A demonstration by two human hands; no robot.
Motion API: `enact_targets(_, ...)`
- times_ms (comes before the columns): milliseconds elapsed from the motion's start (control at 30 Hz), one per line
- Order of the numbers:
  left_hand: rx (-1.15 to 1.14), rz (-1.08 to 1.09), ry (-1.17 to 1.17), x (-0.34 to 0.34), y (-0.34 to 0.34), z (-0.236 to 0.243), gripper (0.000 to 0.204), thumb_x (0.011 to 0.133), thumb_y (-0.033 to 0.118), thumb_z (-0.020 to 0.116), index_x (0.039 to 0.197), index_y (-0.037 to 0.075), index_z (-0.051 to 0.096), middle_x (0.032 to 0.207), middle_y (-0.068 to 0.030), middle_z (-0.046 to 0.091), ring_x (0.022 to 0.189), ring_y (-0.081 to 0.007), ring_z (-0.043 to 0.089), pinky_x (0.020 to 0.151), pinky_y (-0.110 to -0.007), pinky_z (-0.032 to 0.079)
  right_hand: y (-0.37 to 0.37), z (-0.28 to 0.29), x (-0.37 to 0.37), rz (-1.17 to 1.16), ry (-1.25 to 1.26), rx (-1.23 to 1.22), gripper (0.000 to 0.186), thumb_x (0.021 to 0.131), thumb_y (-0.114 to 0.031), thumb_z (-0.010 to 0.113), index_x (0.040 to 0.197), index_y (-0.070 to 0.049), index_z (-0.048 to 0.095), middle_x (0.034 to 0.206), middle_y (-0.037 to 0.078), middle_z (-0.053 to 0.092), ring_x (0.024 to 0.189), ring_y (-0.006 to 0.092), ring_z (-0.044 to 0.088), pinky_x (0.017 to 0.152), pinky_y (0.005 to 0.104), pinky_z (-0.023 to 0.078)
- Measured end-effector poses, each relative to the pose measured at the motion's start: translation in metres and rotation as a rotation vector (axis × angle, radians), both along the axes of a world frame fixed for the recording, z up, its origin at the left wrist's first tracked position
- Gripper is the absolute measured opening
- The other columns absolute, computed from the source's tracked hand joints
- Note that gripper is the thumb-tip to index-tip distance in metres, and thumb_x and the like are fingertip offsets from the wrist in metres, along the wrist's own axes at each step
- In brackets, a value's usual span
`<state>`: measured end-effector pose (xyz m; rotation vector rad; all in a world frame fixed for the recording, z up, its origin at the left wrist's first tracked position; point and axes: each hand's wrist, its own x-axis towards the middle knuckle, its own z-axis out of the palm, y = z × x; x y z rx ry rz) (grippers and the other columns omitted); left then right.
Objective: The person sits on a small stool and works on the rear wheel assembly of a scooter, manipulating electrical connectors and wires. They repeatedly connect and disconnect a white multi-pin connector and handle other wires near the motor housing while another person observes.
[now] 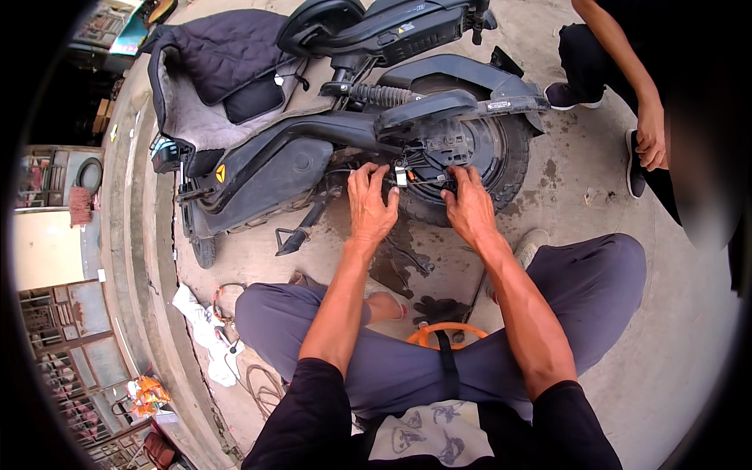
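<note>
Outdoors, in the single head view, a person sits facing a dark scooter (301,160) that stretches side-on across the upper middle, over pale concrete ground (674,313). Loose wires (427,163) are exposed beside its rear wheel (515,160), between the person's two bare hands. The left hand (372,205) has its fingers bent at the wires, just left of a small white connector (402,175). The right hand (472,207) reaches to the wires' right end, in front of the wheel, thumb and fingers curved. Whether either hand is pinching a wire cannot be told.

Left of the hands, a kickstand (294,240) juts down from the scooter; a dark quilted cover (235,63) drapes over its front. Between the person's legs are a black glove (440,309) and an orange ring-shaped thing (417,337). A white cloth (205,333) lies at lower left, near a coiled cable (262,384). At upper right, another person's hand (652,145) hangs near their knees, well apart from the wires.
</note>
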<state>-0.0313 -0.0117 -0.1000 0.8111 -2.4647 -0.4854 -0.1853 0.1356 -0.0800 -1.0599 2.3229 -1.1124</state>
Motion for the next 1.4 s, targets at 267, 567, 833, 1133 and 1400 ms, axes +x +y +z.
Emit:
enact_targets(267, -0.082, -0.011, -0.085, -0.004, 0.000, 0.004, 0.046, 0.085, 0.012, 0.068, 0.130, 0.005, 0.062, 0.130, -0.0161, 0.049, 0.125, -0.0379, 0.042, 0.113, -0.054, 0.028, -0.002, -0.004, 0.001, 0.000, 0.041, -0.011, 0.042, 0.088, -0.003, 0.067, 0.127, 0.001, 0.055, 0.119, 0.023, 0.056, 0.106, 0.0460, 0.061, 0.090, 0.0510, 0.051)
enact_targets(567, -0.036, 0.000, -0.066, -0.006, 0.000, 0.003, 0.045, 0.086, 0.012, 0.068, 0.130, 0.006, 0.061, 0.132, -0.0171, 0.048, 0.127, -0.0389, 0.041, 0.114, -0.055, 0.027, -0.004, -0.007, 0.002, -0.004, 0.058, -0.036, 0.043, 0.087, -0.001, 0.067, 0.127, 0.002, 0.054, 0.118, 0.023, 0.056, 0.104, 0.0461, 0.061, 0.089, 0.0510, 0.051)
enact_targets(833, -0.058, -0.073, -0.080, -0.012, 0.006, 0.006, 0.044, 0.086, 0.014, 0.066, 0.130, 0.010, 0.061, 0.131, -0.0177, 0.048, 0.127, -0.0382, 0.043, 0.117, -0.061, 0.024, -0.005, -0.009, 0.003, -0.014, 0.064, -0.032, 0.043, 0.086, -0.002, 0.068, 0.127, 0.002, 0.053, 0.118, 0.023, 0.056, 0.104, 0.0454, 0.061, 0.089, 0.0505, 0.051)
enact_targets(1133, 0.148, 0.084, 0.193, -0.014, 0.003, 0.001, 0.021, 0.089, 0.005, 0.062, 0.109, 0.003, 0.066, 0.118, -0.0147, 0.058, 0.113, -0.0353, 0.053, 0.099, -0.046, 0.041, -0.006, -0.009, 0.004, -0.012, 0.068, -0.027, 0.045, 0.086, -0.002, 0.068, 0.127, 0.001, 0.052, 0.118, 0.022, 0.055, 0.106, 0.0453, 0.060, 0.089, 0.0508, 0.050)
enact_targets(1400, 0.275, 0.192, 0.259, -0.012, 0.001, -0.003, 0.017, 0.096, 0.008, 0.054, 0.103, -0.001, 0.066, 0.096, -0.0130, 0.065, 0.093, -0.0292, 0.062, 0.085, -0.040, 0.048, -0.007, -0.009, 0.004, -0.007, 0.078, -0.018, 0.044, 0.086, -0.003, 0.068, 0.127, 0.000, 0.051, 0.119, 0.022, 0.055, 0.107, 0.0450, 0.060, 0.090, 0.0506, 0.050)
